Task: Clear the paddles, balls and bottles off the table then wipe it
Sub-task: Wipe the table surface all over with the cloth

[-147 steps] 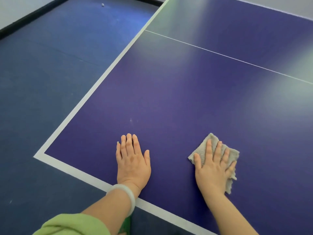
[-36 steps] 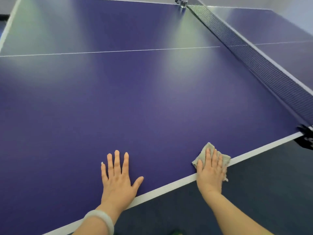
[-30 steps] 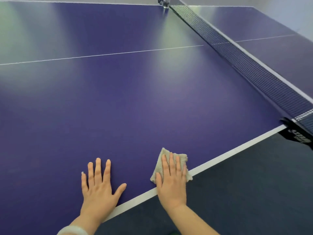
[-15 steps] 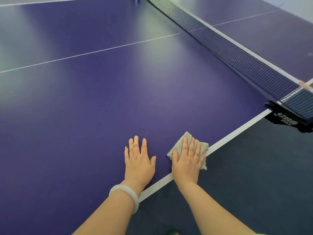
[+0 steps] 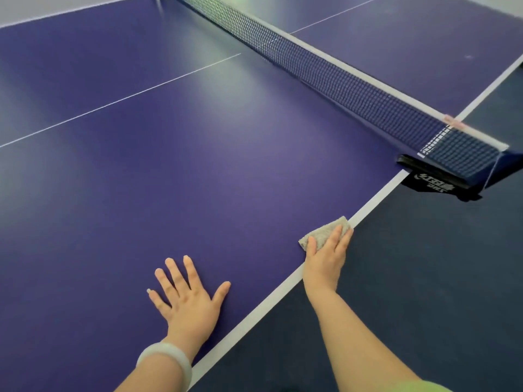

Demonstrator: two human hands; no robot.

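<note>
Half a second before, the two hands had lain almost side by side; by this moment the right hand had slid the grey cloth away along the white side line, so that it sat at about 2 o'clock from the left hand and well apart from it. The cloth lay flat at the very edge of the purple worktop, one corner over the line, and the right fingers were straight and close together, pressing down on it rather than curling round it. The left hand had stayed planted as a brace, palm down, its fingers spread wide and holding nothing, a white bangle on the wrist. The net clamp stood at about 2 o'clock from the cloth, near but not touching. No paddle, ball or bottle showed on this half, so the clearing looked done and the wiping was probably nearing the net. The half beyond it, which carried a pale speck, may yet need the cloth.
</note>
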